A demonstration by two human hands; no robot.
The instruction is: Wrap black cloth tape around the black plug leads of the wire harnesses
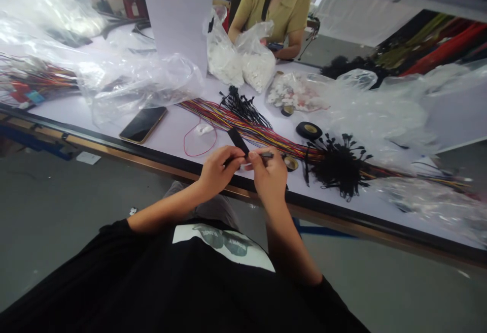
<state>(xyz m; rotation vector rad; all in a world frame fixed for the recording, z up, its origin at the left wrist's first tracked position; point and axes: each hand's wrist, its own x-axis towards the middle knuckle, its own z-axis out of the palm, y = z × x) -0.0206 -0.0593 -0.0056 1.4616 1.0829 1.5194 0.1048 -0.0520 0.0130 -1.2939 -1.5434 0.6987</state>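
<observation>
At the desk's (171,135) near edge, the left hand (217,169) grasps a black strip (238,141), while the right hand (269,173) pinches a thin dark piece (266,155) beside the coloured wires (243,125).

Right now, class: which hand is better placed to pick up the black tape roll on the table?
Right hand, probably: the black tape roll lies on its side, while the left hand is farther off.

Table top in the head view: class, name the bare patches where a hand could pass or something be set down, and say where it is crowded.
Bare table lies between the phone and the coloured wire bundle, broken only by a red wire loop. The near edge left of the left hand is bare too. Crowded: right of the right hand, with black cable ties, tape roll, plastic bags.
</observation>
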